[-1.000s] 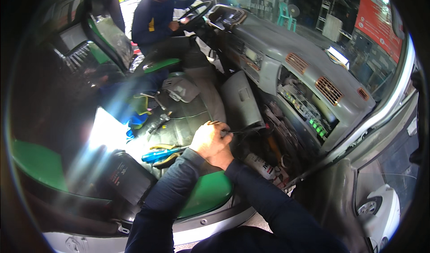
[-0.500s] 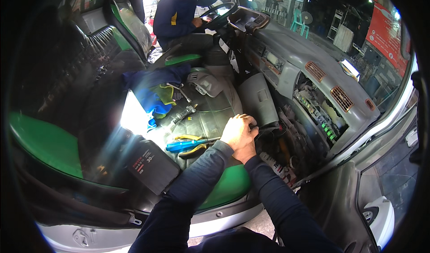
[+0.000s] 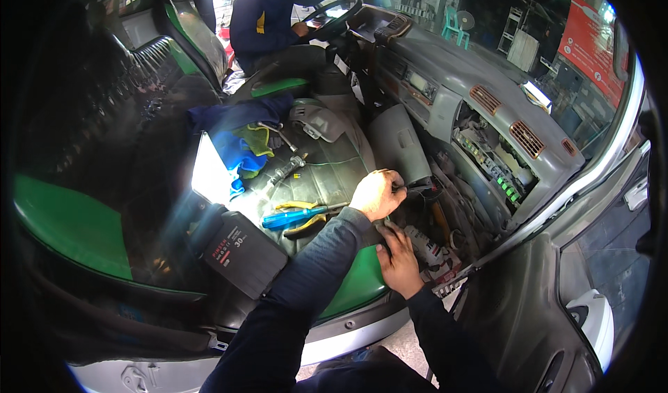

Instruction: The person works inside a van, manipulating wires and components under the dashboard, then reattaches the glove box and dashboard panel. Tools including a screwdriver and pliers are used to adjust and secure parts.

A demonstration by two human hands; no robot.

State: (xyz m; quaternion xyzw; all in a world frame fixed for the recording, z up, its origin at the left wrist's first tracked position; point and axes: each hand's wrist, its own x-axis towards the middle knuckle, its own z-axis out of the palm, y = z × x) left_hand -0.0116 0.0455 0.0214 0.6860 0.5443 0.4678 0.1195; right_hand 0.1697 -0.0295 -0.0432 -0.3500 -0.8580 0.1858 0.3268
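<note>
**Across a Vehicle's Front Seat: Two Hands Working Apart**

The left hand (image 3: 376,196) is hovering over the near part of the dark, green-edged seat (image 3: 358,281), its fingers bending in against the thumb; whatever they may be clasping is too small to tell. Just right of these fingers, thin dark wires (image 3: 419,187) are hanging; whether the hand is touching them cannot be told. The right hand (image 3: 401,261) is lying apart from the left, nearer the wearer's body, its fingers spreading loosely and pointing toward its partner.

Left of the left hand, a blue-handled screwdriver (image 3: 289,218) is lying on the seat, its shaft pointing toward that wrist, with yellow-handled pliers (image 3: 306,226) lying just beside it. Farther left, a black battery-like case (image 3: 240,254) is resting near a brightly glowing lamp (image 3: 211,174). Beyond the tools, a blue cloth (image 3: 249,158) is lying crumpled, and a grey cap (image 3: 319,121) is resting farther ahead of the left hand.

Just beyond the left hand, a grey panel (image 3: 400,146) is standing tilted. Right of both hands, an opening in the dashboard (image 3: 445,62) is exposing a row of green-tipped parts (image 3: 506,187). Just right of the right hand, a white container (image 3: 424,244) is lying low. Far beyond both hands, another person (image 3: 261,27) is sitting by the steering wheel (image 3: 341,27).
</note>
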